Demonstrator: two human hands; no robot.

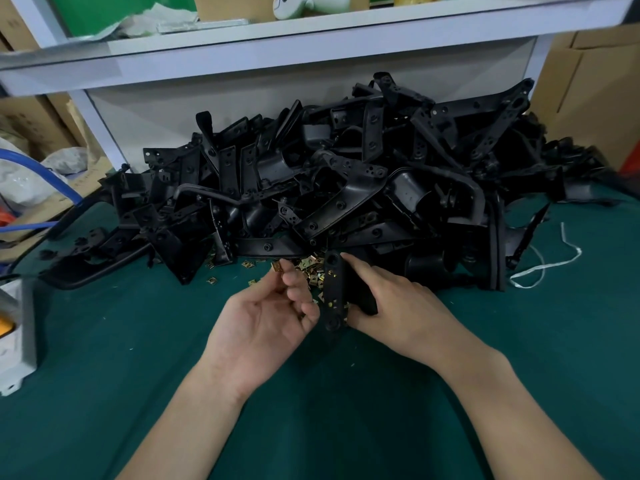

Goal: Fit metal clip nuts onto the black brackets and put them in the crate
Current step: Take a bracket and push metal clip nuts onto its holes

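Just in front of the bracket pile (346, 174), I'm gripping a black bracket (334, 289) in my right hand (391, 306) and pinching a clip nut (276, 266) in my left hand (266, 323). I should be lining its mouth squarely on the bracket's edge before pushing.

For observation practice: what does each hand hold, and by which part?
Left hand pinches clip nut, lower end. Right hand grips black bracket, right side.
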